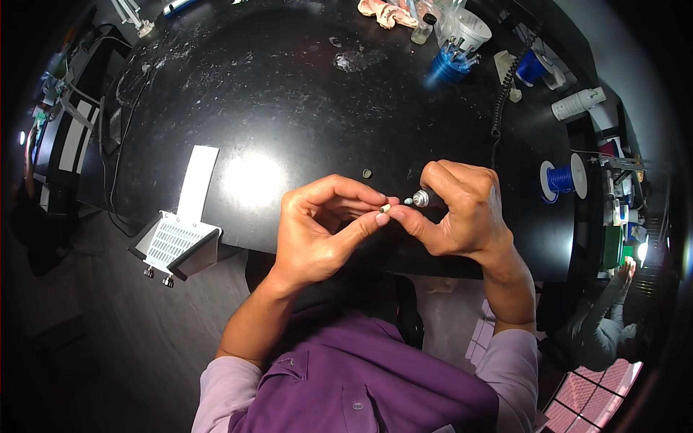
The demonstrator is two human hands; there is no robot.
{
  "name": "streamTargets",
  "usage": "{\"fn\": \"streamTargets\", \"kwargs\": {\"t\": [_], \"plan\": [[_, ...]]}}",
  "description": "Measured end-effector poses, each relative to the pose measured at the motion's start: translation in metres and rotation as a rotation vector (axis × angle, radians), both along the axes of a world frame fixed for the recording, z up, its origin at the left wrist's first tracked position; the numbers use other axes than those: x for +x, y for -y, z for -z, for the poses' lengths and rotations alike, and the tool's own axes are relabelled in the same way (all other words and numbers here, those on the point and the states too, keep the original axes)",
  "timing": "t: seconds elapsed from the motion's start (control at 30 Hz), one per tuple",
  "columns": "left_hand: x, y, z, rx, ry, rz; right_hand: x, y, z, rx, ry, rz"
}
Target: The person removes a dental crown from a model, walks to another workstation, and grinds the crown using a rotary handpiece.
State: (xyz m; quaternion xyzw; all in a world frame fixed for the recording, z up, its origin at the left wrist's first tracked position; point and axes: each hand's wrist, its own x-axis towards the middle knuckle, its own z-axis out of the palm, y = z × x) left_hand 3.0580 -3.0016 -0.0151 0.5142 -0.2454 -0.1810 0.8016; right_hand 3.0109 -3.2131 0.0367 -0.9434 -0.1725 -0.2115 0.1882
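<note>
My left hand (317, 227) pinches a tiny cream-coloured piece, perhaps a dental crown (385, 208), between thumb and fingertips above the black bench. My right hand (465, 209) is closed round a rotary handpiece (423, 198), whose metal nose points left. A small greenish grinding tip (408, 201) sticks out of it, a short way from the cream piece. The right thumb rests close against the left fingertips. On the bench just beyond my hands lies a small round dark-and-light piece (367, 173). The fingers hide most of the handpiece body.
A white vented metal tray (173, 243) with clamps hangs at the bench's (289, 108) near left edge. A blue bur stand (449, 66), small bottle (424, 30) and white tub (473, 30) stand at far right, near a coiled cord (497, 108). Right lies a blue wire spool (561, 179). Another person (603, 325) sits beyond.
</note>
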Motion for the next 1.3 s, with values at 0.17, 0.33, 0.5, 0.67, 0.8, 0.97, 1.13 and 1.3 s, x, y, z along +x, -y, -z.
{"fn": "streamTargets", "kwargs": {"t": [0.17, 0.33, 0.5, 0.67, 0.8, 0.97, 1.13, 1.3], "plan": [[-0.0001, -0.0005, -0.0029, 0.000, -0.071, 0.019, 0.0005, 0.0009, 0.0005, 0.018, 0.007, 0.014], [0.0012, -0.0017, -0.0033, 0.021, -0.072, 0.041, 0.0005, 0.0008, 0.0006, 0.024, 0.003, 0.024], [0.0024, -0.0017, -0.0024, 0.022, -0.052, 0.035, 0.0000, 0.0003, -0.0001, 0.014, -0.005, 0.029], [0.0015, 0.0003, -0.0018, 0.007, -0.070, 0.020, -0.0016, -0.0010, -0.0030, -0.011, -0.044, 0.027], [0.0003, 0.0025, -0.0055, 0.021, -0.058, -0.010, -0.0022, -0.0039, -0.0063, -0.036, -0.084, 0.022], [0.0009, 0.0014, -0.0026, 0.037, -0.057, 0.003, -0.0027, -0.0028, -0.0040, -0.042, -0.091, 0.049], [0.0002, 0.0013, -0.0022, 0.053, -0.009, -0.005, -0.0024, -0.0022, -0.0026, -0.020, -0.094, 0.052], [0.0003, 0.0015, 0.0001, 0.032, -0.044, 0.007, -0.0021, -0.0010, -0.0040, -0.009, -0.084, 0.012]]}}
